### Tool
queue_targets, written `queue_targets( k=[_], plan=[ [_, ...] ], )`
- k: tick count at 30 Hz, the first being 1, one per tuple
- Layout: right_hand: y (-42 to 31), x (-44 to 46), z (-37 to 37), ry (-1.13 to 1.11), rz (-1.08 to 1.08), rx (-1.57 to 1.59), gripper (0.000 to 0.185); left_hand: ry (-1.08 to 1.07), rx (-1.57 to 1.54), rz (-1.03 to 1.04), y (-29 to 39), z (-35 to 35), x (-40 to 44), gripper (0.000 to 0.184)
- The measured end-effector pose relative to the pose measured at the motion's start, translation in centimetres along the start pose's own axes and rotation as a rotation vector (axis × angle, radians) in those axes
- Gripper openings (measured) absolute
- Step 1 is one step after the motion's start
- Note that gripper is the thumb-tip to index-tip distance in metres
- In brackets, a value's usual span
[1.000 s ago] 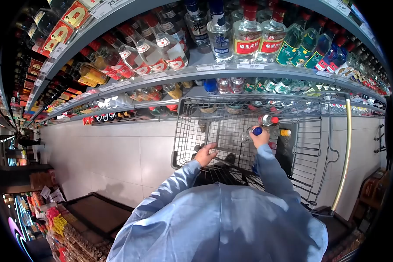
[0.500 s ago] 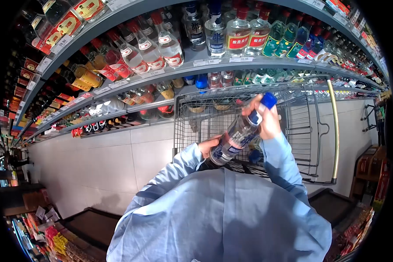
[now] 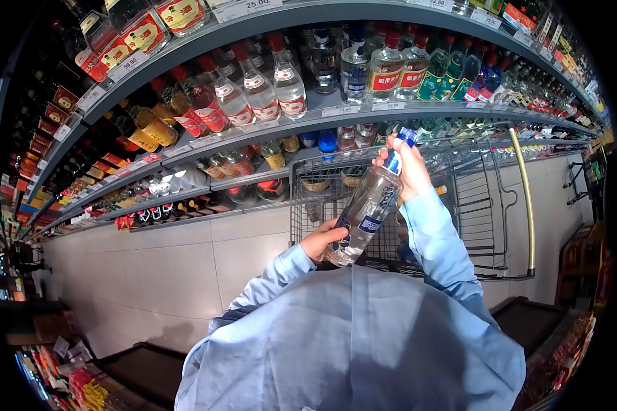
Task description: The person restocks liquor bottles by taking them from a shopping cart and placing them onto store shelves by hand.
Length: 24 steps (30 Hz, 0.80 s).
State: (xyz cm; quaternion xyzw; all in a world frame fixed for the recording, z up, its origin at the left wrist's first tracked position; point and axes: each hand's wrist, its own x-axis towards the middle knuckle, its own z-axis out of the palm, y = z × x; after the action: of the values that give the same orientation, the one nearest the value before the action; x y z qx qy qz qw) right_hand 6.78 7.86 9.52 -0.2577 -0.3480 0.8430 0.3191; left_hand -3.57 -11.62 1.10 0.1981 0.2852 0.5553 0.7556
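A clear glass liquor bottle (image 3: 367, 212) with a blue cap and blue printing is held tilted in front of my body, neck up and to the right. My right hand (image 3: 404, 164) wraps round its neck just under the cap. Near the base, my left hand (image 3: 324, 241) grips the bottle's side with the thumb across the glass. Behind and below the bottle stands a wire shopping cart (image 3: 473, 198) with a yellowish handle bar (image 3: 521, 198). Something yellow-tipped inside the cart is partly hidden by my right sleeve.
Shelves of liquor bottles (image 3: 288, 82) curve across the far side, with price tags along the shelf edge (image 3: 301, 123). Tiled floor (image 3: 164, 264) lies to the left. Dark low stands (image 3: 140, 370) and colourful packets (image 3: 92, 394) are behind me.
The bottle has turned slightly more upright, its printed side shifting. My right hand has moved up and a little left with the neck. The shelves appear shifted slightly right and down.
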Motion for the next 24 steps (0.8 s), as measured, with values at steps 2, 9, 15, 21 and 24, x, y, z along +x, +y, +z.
queue_targets(
  k=[2,9,15,21,24],
  plan=[
    [0.2,0.0,0.6,0.013,0.012,-0.01,0.019,0.017,-0.01,0.014,0.1,0.1,-0.5,0.044],
    [0.2,0.0,3.6,-0.001,0.014,-0.086,0.022,-0.089,-0.017,0.183,0.7,-0.2,-1.6,0.085],
    [0.1,0.3,6.1,-0.048,0.087,-0.149,0.024,-0.152,-0.064,0.189,1.2,0.1,-2.1,0.087],
    [-0.1,0.0,6.4,-0.29,-0.04,-0.13,0.03,-0.27,-0.289,0.135,2.0,-0.5,-2.5,0.073],
    [0.1,0.3,6.9,-0.286,-0.078,-0.141,0.028,-0.363,-0.355,0.068,1.8,-0.9,-2.0,0.072]
  ],
)
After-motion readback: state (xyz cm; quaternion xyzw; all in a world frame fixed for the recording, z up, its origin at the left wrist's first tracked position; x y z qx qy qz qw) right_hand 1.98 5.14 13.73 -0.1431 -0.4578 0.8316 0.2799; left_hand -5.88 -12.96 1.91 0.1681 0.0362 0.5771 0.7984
